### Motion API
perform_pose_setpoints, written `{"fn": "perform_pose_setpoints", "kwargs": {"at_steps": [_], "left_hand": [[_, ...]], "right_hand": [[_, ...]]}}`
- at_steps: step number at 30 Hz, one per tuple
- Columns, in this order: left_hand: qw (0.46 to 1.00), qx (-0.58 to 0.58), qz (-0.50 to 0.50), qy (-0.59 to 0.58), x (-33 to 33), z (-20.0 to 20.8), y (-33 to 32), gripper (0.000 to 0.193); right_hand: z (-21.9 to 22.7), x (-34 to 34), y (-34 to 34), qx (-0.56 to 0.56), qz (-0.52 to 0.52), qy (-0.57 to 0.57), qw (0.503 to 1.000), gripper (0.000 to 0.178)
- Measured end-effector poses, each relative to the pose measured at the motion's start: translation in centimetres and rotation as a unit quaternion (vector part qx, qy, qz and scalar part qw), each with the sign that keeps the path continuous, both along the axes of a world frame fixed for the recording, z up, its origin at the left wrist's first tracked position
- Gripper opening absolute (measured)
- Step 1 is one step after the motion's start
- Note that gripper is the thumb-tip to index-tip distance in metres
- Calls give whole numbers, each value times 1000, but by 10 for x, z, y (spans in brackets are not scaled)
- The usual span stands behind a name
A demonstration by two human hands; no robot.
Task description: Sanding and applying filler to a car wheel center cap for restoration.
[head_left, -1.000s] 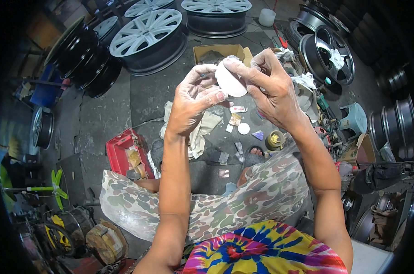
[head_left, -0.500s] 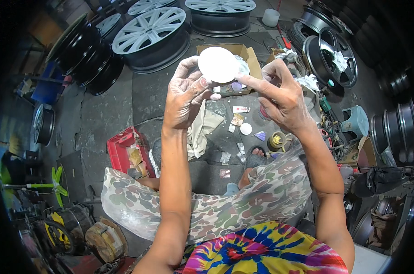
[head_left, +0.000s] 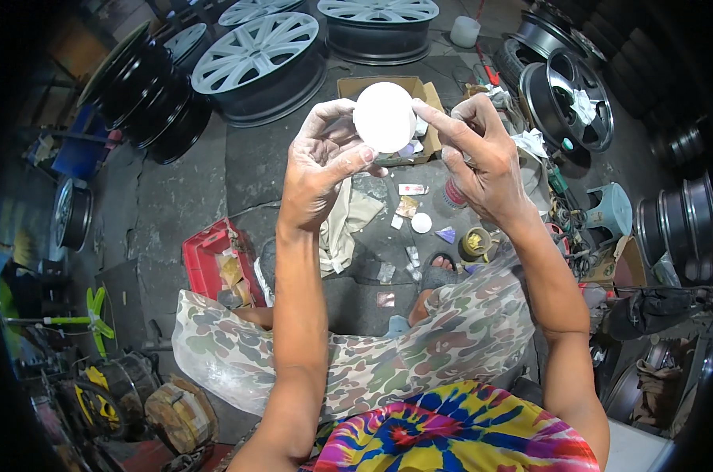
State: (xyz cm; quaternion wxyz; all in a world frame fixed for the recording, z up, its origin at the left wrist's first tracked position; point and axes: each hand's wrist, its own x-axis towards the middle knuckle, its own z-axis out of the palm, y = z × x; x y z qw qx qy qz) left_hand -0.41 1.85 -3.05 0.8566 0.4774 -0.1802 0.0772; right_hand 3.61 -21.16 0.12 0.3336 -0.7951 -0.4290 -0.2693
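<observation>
A white round disc (head_left: 384, 118) is held up in front of me, its face turned toward my eyes. My left hand (head_left: 313, 169), dusted with white powder, grips its left and lower edge between the thumb and fingers. My right hand (head_left: 486, 161), also powdery, has its index finger stretched out, with the tip at the disc's right edge. The other fingers of that hand are bent, and I see nothing held in them. A smaller-looking white disc (head_left: 421, 223) lies on the floor below, near small packets and scraps.
Silver wheel rims (head_left: 258, 55) stand at the back, with black rims (head_left: 163, 110) stacked left. Behind the disc is a cardboard box (head_left: 431, 145). A red crate (head_left: 219, 263) sits to the left, a blue-grey stool (head_left: 610, 208) to the right. Beige cloth (head_left: 348, 220) lies between.
The disc has shifted slightly right and turned to face me more squarely. My right index finger has moved up along its right edge.
</observation>
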Motion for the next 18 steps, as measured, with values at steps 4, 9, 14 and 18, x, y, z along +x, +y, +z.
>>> {"fn": "perform_pose_setpoints", "kwargs": {"at_steps": [4,9,14,18], "left_hand": [[999,30,34,14,-4,3,-11,52],[1000,24,11,-3,1,-5,-8,48],[1000,-6,10,7,2,-3,-9,49],[999,-40,-14,28,4,-4,-11,48]], "right_hand": [[0,-5,8,29,5,15,999,48],[-4,-5,10,51,28,40,998,44],[3,-8,9,71,33,54,995,30],[1,-1,6,212,36,262,941,18]]}}
